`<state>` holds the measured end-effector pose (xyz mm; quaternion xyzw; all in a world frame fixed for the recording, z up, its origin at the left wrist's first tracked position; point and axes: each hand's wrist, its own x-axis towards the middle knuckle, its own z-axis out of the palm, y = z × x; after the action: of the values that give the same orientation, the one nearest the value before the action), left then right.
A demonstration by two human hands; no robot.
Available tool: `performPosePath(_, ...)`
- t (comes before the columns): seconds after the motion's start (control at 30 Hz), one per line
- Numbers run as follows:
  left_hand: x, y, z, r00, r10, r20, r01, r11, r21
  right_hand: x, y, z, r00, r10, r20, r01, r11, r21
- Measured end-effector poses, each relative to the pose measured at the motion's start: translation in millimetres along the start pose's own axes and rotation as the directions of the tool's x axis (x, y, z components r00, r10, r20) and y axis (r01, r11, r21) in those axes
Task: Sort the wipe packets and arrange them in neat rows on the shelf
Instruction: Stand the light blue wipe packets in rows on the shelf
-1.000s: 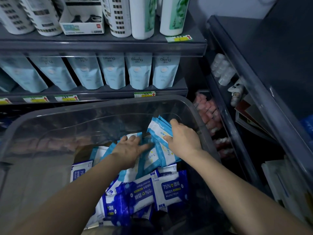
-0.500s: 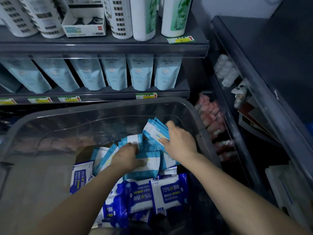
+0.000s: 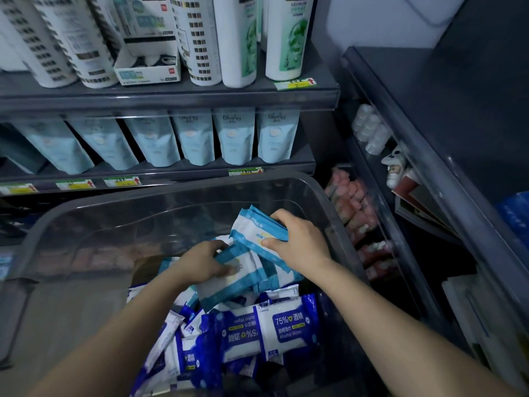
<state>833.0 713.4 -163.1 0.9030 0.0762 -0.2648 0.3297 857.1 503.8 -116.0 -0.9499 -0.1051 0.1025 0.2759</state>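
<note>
The light-blue wipe packets (image 3: 252, 282) lie in a loose heap at the far end of a clear plastic bin (image 3: 183, 190), on top of the dark-blue ones. The right hand (image 3: 300, 242) grips a stack of light-blue packets (image 3: 254, 227), fingers curled over its far edge and thumb across the white face. The stack is tilted, with its long axis running from upper left down to lower right. The left hand (image 3: 203, 262) pinches another light-blue packet (image 3: 229, 287) at its upper end; this one slants from lower left up to upper right, just beside the stack. The print on these packets is too small to read.

Nearer the person, the dark-blue packets (image 3: 289, 328) lie flat and jumbled. One lies crosswise and reads "75% 酒精" and "Alcohol Wipes"; the packet touching it on its left shows the same print upside down.

Behind the bin, a shelf (image 3: 286, 167) carries a row of upright pale-blue pouches (image 3: 233, 136) marked "Giving". Yellow-green price tags (image 3: 294, 84) sit on the shelf edges. The shelf above holds tall white bottles (image 3: 237, 38) and a small open box (image 3: 148, 64). To the right, pink packets (image 3: 352, 207) sit in a lower compartment.
</note>
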Motion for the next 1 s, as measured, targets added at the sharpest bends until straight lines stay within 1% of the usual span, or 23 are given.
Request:
performPosePath(0.13, -23, 3, -21, 0.993, 0.058, -0.103, -0.071, 0.99, -0.123, -19, -12, -6, 0.996, 0.0, -0.086, 0.008, 0.996, 0.09)
performPosePath(0.27, -49, 10, -37, 0.965, 0.144, -0.221, -0.178, 0.974, -0.142, -50, -29, -16, 0.972, 0.043, -0.231, -0.013, 0.991, 0.13)
performPosePath(0.33, -61, 17, -43, 0.941, 0.214, -0.26, -0.267, 0.946, -0.186, -70, -36, -22, 0.949, 0.068, -0.307, -0.022, 0.988, 0.153)
performPosePath(0.43, -80, 35, -45, 0.891, 0.359, -0.279, -0.413, 0.895, -0.169, -105, -44, -33, 0.923, 0.097, -0.374, -0.026, 0.981, 0.191)
performPosePath(0.53, -98, 60, -38, 0.851, 0.468, -0.239, -0.512, 0.841, -0.174, -144, -43, -51, 0.89, 0.162, -0.426, -0.079, 0.975, 0.205)
performPosePath(0.6, -110, 80, -30, 0.817, 0.542, -0.195, -0.571, 0.808, -0.146, -172, -38, -64, 0.857, 0.22, -0.467, -0.125, 0.966, 0.225)
performPosePath(0.73, -137, 127, -1, 0.742, 0.663, -0.104, -0.67, 0.725, -0.158, -236, -21, -87, 0.765, 0.291, -0.574, -0.178, 0.953, 0.246)
performPosePath(0.87, -167, 171, 42, 0.657, 0.754, -0.013, -0.743, 0.644, -0.183, -310, -2, -107, 0.667, 0.384, -0.639, -0.28, 0.923, 0.262)
performPosePath(1.0, -204, 215, 93, 0.563, 0.822, 0.079, -0.804, 0.568, -0.178, -395, 16, -121, 0.582, 0.446, -0.68, -0.348, 0.892, 0.288)
